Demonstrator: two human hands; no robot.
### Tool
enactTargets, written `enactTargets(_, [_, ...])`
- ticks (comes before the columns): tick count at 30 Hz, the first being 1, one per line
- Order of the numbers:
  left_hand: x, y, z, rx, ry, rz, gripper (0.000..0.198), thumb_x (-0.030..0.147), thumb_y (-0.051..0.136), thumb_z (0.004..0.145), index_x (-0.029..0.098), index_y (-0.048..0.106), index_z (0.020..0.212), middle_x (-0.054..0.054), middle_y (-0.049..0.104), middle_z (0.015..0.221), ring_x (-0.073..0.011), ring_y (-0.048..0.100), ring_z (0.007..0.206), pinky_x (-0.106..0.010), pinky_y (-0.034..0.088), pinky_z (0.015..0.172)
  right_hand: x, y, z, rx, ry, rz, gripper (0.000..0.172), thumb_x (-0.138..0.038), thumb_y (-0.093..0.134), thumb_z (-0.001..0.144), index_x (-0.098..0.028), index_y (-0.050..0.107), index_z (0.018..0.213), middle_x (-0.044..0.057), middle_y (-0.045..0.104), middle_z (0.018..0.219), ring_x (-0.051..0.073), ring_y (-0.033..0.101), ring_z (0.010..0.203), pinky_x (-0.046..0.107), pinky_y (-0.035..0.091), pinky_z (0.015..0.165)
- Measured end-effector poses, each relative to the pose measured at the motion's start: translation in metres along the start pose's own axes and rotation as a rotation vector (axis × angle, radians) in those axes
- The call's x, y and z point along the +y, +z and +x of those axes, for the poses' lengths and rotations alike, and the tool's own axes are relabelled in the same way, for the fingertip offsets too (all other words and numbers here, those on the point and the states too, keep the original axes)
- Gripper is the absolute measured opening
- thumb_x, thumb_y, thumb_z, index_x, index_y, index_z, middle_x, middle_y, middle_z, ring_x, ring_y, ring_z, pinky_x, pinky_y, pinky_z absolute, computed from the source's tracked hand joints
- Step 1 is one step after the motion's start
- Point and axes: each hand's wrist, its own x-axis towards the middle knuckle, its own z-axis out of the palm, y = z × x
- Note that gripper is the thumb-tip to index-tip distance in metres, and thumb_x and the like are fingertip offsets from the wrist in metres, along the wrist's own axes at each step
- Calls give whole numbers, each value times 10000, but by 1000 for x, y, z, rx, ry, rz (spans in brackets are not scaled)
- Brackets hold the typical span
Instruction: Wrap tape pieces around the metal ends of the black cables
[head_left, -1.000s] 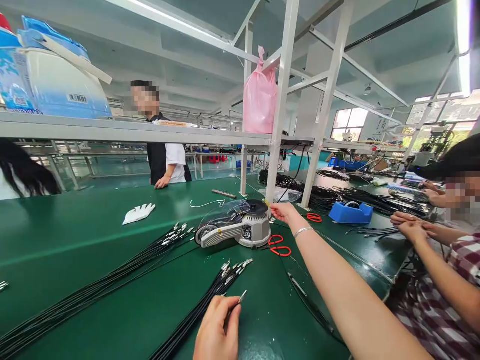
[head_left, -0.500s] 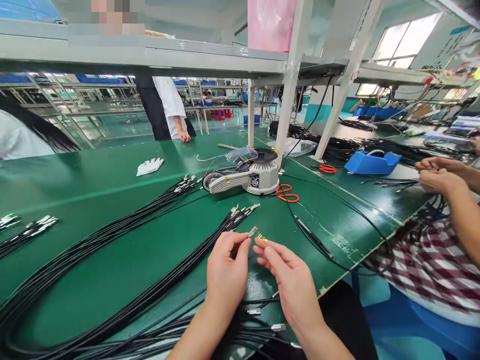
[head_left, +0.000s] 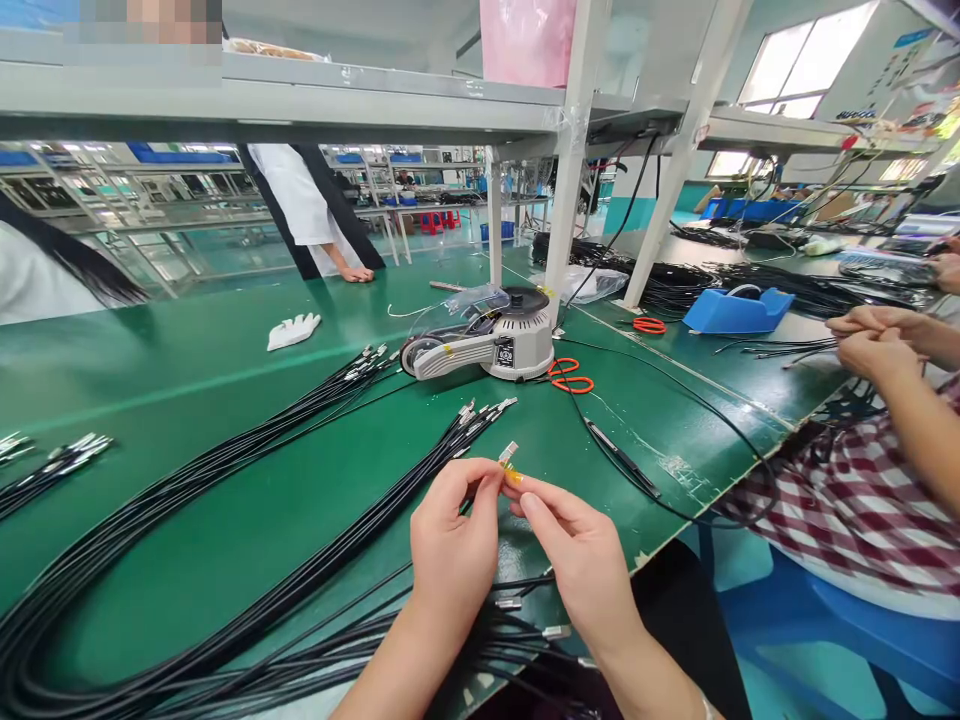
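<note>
Work is held over the green, glossy tabletop (head_left: 315, 490), just inside its near edge. A small silver metal plug (head_left: 509, 452) stands tilted up from the fingertips of the left hand (head_left: 454, 520), whose thumb and forefinger pinch it at the base; its cable is hidden by the hand. The right hand (head_left: 585, 545) has thumb and forefinger drawn together at a short strip of translucent amber tape (head_left: 513, 477), which meets the plug's base.

A bundle of thin black cables with silver ends (head_left: 409, 495) lies left of the hands, its ends pointing to the far edge. Towards that edge stands a grey, round-bodied machine with a black disc on top (head_left: 517, 345).

In my judgement, sound practice is to keep the plug steady, lay the strip square to it, press from one end to avoid creases, and leave the plug's tip uncovered.
</note>
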Motion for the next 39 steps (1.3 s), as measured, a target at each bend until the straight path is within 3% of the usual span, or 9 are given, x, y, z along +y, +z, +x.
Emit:
enactTargets(13, [1, -4, -1, 19, 296, 120, 142, 152, 533, 841, 216, 654, 803, 9, 652, 782, -102, 615, 707, -210, 496, 648, -5, -1, 2, 12, -74, -91, 203, -314, 634, 794, -255, 735, 960, 38, 730, 986, 222, 685, 894, 373, 551, 865])
enactTargets(39, [0, -4, -1, 27, 286, 109, 214, 130, 545, 844, 237, 673, 978, 1, 641, 833, -91, 608, 726, -197, 506, 650, -11, 1, 4, 14, -36, -69, 218, -347, 658, 766, -224, 739, 926, 52, 738, 957, 219, 698, 834, 372, 571, 817])
